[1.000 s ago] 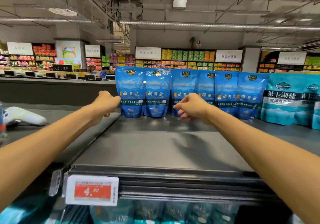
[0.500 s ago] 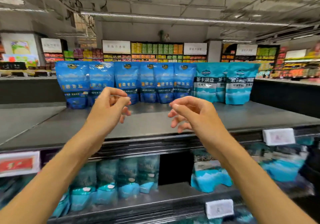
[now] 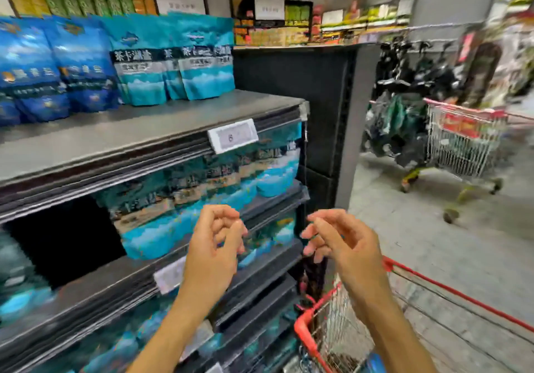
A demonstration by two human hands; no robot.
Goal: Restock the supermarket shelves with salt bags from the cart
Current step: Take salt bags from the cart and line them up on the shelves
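Dark blue salt bags (image 3: 52, 66) stand upright at the back of the top shelf (image 3: 138, 130), with teal salt bags (image 3: 173, 60) to their right. More teal bags (image 3: 208, 193) fill the shelves below. My left hand (image 3: 213, 251) and my right hand (image 3: 341, 242) hover side by side in front of the lower shelves, fingers loosely curled, holding nothing. The red-rimmed wire cart (image 3: 326, 326) sits at the lower right, just under my right forearm; its contents are mostly hidden.
A white price tag (image 3: 232, 138) hangs on the top shelf's front edge. The shelf unit ends in a dark panel (image 3: 294, 98). Across the grey floor (image 3: 433, 242) stands another cart (image 3: 462, 144) beside dark bagged goods.
The view has swung right and down, from the top shelf toward the aisle and cart. Both hands have drawn back from the blue bags and dropped lower, still holding nothing.
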